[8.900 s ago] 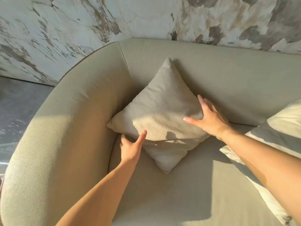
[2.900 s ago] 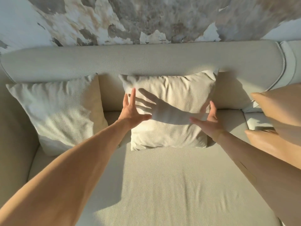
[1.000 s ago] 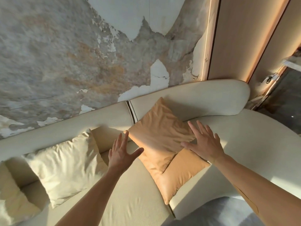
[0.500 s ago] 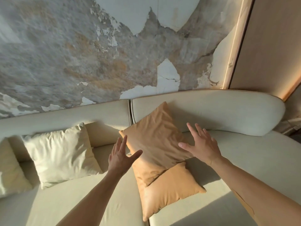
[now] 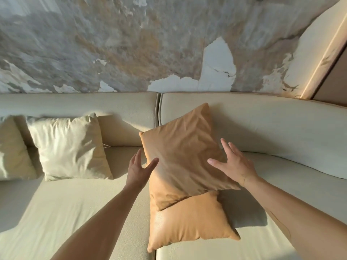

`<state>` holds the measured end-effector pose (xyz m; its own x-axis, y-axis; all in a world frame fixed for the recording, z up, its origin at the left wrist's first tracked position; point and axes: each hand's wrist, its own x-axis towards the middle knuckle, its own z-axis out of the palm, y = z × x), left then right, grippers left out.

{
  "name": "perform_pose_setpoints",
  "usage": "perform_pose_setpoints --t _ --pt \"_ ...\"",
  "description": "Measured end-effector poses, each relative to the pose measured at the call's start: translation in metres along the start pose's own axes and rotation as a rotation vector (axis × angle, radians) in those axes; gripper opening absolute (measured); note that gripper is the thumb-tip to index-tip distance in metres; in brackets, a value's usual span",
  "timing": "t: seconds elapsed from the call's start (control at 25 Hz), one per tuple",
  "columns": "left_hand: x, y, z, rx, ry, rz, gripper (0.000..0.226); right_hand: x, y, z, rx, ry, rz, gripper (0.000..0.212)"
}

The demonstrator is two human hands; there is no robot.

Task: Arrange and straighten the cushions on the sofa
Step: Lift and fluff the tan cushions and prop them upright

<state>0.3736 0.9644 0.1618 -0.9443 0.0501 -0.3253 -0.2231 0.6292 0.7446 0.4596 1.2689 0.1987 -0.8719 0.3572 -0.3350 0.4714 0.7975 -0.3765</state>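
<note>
An orange cushion (image 5: 180, 152) leans tilted against the backrest of the cream sofa (image 5: 262, 126). It overlaps a second orange cushion (image 5: 189, 220) that lies flat on the seat in front. My left hand (image 5: 139, 168) is open at the upper cushion's left edge, thumb touching it. My right hand (image 5: 233, 165) is open with fingers spread over its right side. A white cushion (image 5: 69, 147) stands against the backrest to the left, and a pale yellowish cushion (image 5: 11, 152) sits at the far left edge.
A mottled grey and white wall (image 5: 131, 44) rises behind the sofa. A wooden panel (image 5: 332, 68) runs along the upper right. The sofa curves forward on the right side. The seam between two seat sections (image 5: 158, 109) runs under the orange cushions.
The view has swung left and down, bringing the orange cushions to the centre. Both hands have moved closer onto the upper orange cushion, the right one now over its surface.
</note>
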Motion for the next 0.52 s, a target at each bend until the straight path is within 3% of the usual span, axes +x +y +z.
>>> perform_pose_setpoints --t 0.2,0.52 --pt "0.052 -0.038 0.046 -0.123 -0.066 -0.098 0.099 0.061 0.006 0.051 0.146 -0.046 0.067 0.117" --pt "0.104 -0.069 0.069 -0.428 -0.247 -0.287 0.11 0.109 0.01 0.078 0.353 -0.063 0.162 0.119"
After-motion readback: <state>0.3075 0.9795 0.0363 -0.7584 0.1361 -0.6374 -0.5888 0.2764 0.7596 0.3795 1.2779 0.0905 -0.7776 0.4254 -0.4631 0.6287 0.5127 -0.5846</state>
